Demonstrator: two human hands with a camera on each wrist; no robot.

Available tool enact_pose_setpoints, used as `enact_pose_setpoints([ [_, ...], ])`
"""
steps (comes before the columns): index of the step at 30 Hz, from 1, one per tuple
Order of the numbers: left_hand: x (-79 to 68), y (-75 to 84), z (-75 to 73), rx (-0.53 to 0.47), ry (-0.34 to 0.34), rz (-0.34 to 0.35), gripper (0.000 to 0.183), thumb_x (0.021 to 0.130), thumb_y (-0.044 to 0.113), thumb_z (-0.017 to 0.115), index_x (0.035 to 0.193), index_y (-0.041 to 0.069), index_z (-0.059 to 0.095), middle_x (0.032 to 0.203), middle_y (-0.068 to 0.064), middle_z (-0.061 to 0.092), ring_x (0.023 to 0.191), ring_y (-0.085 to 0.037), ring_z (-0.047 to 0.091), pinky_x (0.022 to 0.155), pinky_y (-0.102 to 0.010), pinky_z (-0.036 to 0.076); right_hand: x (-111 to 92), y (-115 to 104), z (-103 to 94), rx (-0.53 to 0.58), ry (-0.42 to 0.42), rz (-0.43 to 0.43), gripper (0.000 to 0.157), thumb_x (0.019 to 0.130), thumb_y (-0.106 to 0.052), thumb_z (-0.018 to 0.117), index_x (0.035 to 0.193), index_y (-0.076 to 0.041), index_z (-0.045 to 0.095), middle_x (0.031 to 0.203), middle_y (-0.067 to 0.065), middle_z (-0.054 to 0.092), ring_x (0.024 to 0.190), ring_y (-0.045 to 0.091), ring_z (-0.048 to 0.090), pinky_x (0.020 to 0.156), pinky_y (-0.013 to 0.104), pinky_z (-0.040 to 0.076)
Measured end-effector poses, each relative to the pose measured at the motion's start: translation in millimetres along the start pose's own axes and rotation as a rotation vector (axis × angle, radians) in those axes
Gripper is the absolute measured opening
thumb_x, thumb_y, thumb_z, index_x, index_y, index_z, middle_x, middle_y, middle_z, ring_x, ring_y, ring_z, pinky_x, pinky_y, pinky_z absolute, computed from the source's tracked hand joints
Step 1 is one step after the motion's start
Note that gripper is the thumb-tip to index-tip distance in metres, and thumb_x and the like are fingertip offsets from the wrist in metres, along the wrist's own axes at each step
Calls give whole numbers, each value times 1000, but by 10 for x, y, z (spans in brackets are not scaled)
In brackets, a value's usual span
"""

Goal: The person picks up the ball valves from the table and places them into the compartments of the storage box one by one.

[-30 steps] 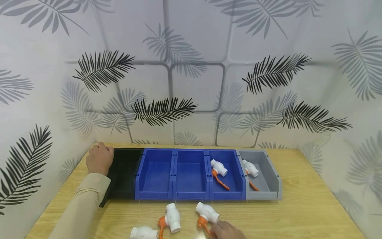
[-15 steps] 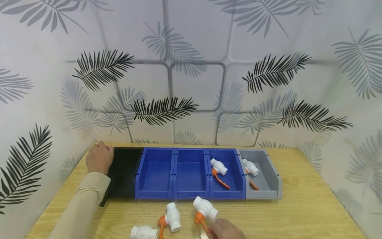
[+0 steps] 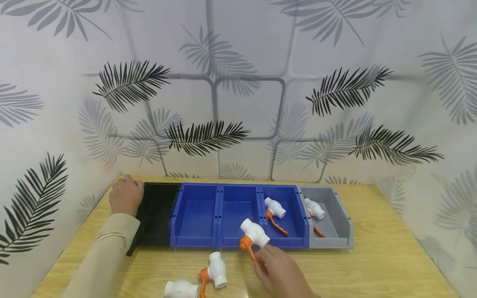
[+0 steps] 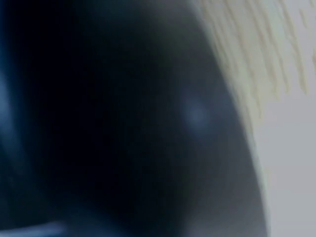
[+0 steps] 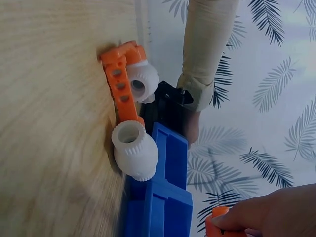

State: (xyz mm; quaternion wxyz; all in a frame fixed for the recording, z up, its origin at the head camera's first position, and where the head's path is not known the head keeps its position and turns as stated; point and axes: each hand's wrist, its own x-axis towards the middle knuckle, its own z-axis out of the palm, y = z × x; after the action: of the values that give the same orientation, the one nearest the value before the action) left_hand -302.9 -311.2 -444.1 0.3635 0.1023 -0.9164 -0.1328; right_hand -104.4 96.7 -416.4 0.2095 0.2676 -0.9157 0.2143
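a person's two bare hands at a wooden table (image 3: 387,244), seen from the head. five bins stand side by side in a row along the far edge, the black bin (image 3: 158,215) nearest the table's far left corner.

the right hand (image 3: 281,267) pinches the orange handle (image 3: 251,250) of a white valve (image 3: 255,233), thumb and fingers closed together on it. this held valve is raised off the table, tilted, and seen against the front lips of the middle blue bin (image 3: 238,203) and the right blue bin (image 3: 294,221).

the left hand (image 3: 126,194) lies at the outer side of the black bin, knuckles up, toward the table's left edge, a beige sleeve (image 3: 100,256) behind it. its fingertips are hidden and the left wrist view is mostly a dark blur, so whether they grip the rim cannot be told.

nearer the table's front edge, left of the right hand, two more valves lie close to each other: a loose valve (image 3: 217,270) with its orange lever pointing toward the front, and a second loose valve (image 3: 181,289) partly cut off.

one valve (image 3: 275,208) lies in the right blue bin, another (image 3: 315,209) in the grey bin (image 3: 339,223), which ends the row toward the right edge. leaf-patterned wallpaper (image 3: 242,107) rises behind the table.
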Motion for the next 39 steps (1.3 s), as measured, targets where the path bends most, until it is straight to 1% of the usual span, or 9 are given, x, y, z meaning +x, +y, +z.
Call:
enact_pose_setpoints([
  [5, 2, -5, 6, 3, -3, -11, 25, 84, 14, 46, 74, -9, 46, 72, -32, 51, 65, -49, 50, 50, -59, 39, 167, 3, 80, 8, -11, 34, 11, 77, -11, 70, 73, -14, 60, 64, -12, 40, 58, 3, 38, 53, 18, 37],
  [9, 12, 4, 7, -2, -8, -20, 25, 83, 14, 46, 75, -9, 46, 74, -31, 51, 67, -49, 49, 51, -59, 38, 296, 24, 174, -2, 4, 35, 13, 76, -9, 70, 71, -13, 59, 63, -11, 39, 56, 5, 39, 52, 19, 35],
  [12, 22, 10, 10, 2, 21, -4, 24, 83, 14, 46, 75, -9, 45, 73, -31, 51, 66, -49, 49, 51, -59, 38, 396, 46, 242, -6, -3, 48, 13, 76, -9, 70, 71, -12, 59, 63, -9, 40, 56, 6, 40, 52, 20, 36],
  [16, 18, 20, 10, 10, 75, 28, 24, 82, 13, 46, 74, -9, 45, 72, -31, 50, 64, -49, 49, 49, -58, 39, 505, 79, 331, -10, -36, 78, 12, 76, -10, 70, 72, -11, 59, 63, -7, 42, 56, 8, 41, 53, 22, 37],
  [21, 10, 16, 20, 14, 92, 31, 23, 82, 13, 48, 73, -9, 45, 72, -30, 51, 64, -48, 49, 49, -57, 39, 626, 116, 452, 0, -78, 104, 10, 78, -10, 69, 74, -9, 60, 63, -6, 44, 55, 8, 42, 51, 21, 37],
  [24, 6, -1, 31, 19, 90, 38, 23, 82, 12, 48, 73, -9, 46, 71, -30, 51, 63, -48, 49, 49, -57, 39, 682, 128, 527, -4, -79, 110, 11, 77, -9, 69, 73, -10, 59, 63, -5, 44, 55, 8, 42, 50, 21, 37],
  [31, 4, -18, 68, 28, 97, 47, 23, 83, 12, 46, 73, -8, 45, 71, -29, 51, 62, -47, 49, 49, -57, 40, 749, 159, 681, -28, -48, 91, 22, 74, -5, 67, 63, -12, 50, 60, -4, 40, 53, 11, 41, 48, 26, 34],
  [35, 4, -9, 52, 30, 102, 52, 22, 83, 12, 47, 71, -7, 44, 70, -28, 51, 61, -47, 49, 48, -56, 39, 790, 174, 758, -34, -69, 100, 21, 75, -7, 67, 64, -12, 51, 61, -4, 41, 54, 12, 42, 50, 27, 36],
  [39, 0, -1, 31, 32, 108, 57, 22, 81, 11, 50, 70, -7, 44, 68, -28, 51, 60, -46, 49, 47, -55, 39, 832, 196, 814, -50, -62, 100, 19, 75, -7, 69, 66, -10, 53, 62, -2, 45, 56, 14, 47, 51, 29, 40],
])
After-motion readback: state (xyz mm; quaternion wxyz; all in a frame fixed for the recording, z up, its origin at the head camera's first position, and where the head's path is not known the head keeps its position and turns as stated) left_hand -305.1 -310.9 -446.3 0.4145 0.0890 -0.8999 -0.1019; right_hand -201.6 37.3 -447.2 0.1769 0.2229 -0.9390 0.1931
